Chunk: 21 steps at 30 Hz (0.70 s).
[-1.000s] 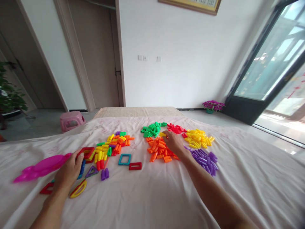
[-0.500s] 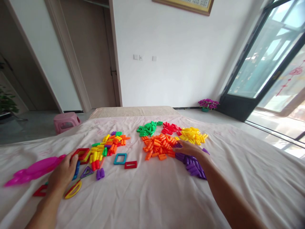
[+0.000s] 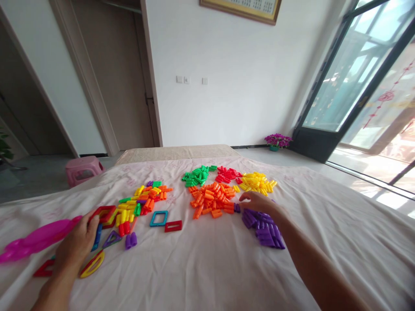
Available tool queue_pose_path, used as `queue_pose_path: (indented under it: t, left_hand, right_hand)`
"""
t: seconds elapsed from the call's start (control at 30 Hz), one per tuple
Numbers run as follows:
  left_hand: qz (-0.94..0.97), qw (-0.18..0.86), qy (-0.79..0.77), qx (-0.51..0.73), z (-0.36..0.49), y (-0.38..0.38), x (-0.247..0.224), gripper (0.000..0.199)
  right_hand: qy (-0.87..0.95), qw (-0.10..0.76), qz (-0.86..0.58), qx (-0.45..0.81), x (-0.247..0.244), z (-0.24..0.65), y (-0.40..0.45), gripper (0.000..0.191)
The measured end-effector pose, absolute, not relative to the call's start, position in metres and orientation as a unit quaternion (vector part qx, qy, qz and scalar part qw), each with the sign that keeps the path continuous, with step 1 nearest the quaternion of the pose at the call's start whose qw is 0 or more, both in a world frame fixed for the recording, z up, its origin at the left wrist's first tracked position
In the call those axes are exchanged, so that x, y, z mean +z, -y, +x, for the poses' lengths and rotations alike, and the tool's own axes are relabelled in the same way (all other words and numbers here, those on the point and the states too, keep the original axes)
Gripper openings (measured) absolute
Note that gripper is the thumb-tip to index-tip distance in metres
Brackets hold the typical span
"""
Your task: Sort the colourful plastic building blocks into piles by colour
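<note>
lying at the far left of the pale cloth (image 3: 201,272) was a magenta plastic piece (image 3: 39,236). just right of it, the left hand (image 3: 76,236) rested at the red square tile (image 3: 110,208); its fingertips were partly hidden, so i could not tell if they gripped. a yellow-and-red curved tile (image 3: 97,264) lay nearer, with the mixed-colour block pile (image 3: 142,201) and a teal square tile (image 3: 158,224) to the right. next came the green heap (image 3: 196,176), the orange heap (image 3: 212,198) in front, and the red heap (image 3: 228,174) behind. a second earlier the right hand (image 3: 257,202) had been over the orange blocks; now it hovered right of them, above the purple heap (image 3: 267,229), fingers loosely curled and parted, nothing visible between them. that left orange and purple looking more clearly separate, except one dark purple block (image 3: 237,207) beside the orange. the yellow heap (image 3: 257,183) lay behind that hand.
</note>
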State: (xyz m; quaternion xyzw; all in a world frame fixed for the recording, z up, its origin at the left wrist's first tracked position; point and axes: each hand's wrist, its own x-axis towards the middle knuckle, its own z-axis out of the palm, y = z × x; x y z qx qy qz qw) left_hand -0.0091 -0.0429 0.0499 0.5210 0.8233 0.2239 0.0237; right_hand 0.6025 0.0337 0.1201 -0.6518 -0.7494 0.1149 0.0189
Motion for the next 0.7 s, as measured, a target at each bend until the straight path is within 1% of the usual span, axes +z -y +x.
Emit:
queue_pose_path:
  t: [0.07,0.13,0.2,0.27,0.5,0.7]
  left_hand:
    - [0.509,0.042,-0.829,0.228,-0.009,0.043,0.051,0.067]
    - [0.500,0.052,-0.831,0.237,-0.008,0.043,0.052,0.065]
    - [0.500,0.048,-0.829,0.246,-0.006,0.043,0.053,0.064]
    - [0.499,0.046,-0.829,0.249,-0.006,0.043,0.054,0.063]
    - [0.486,0.045,-0.843,0.225,-0.012,0.038,0.046,0.064]
    - [0.484,0.063,-0.844,0.221,-0.017,0.037,0.040,0.068]
  right_hand:
    - [0.745,0.052,-0.661,0.070,0.120,0.601,-0.049,0.034]
    - [0.758,0.065,-0.649,0.022,0.118,0.596,-0.065,0.040]
    - [0.774,0.051,-0.631,0.002,0.115,0.590,-0.079,0.040]
    - [0.776,0.026,-0.630,0.000,0.111,0.588,-0.088,0.035]
    - [0.727,-0.022,-0.686,-0.007,0.113,0.616,-0.100,0.024]
    - [0.682,-0.020,-0.730,-0.033,0.119,0.620,-0.121,0.030]
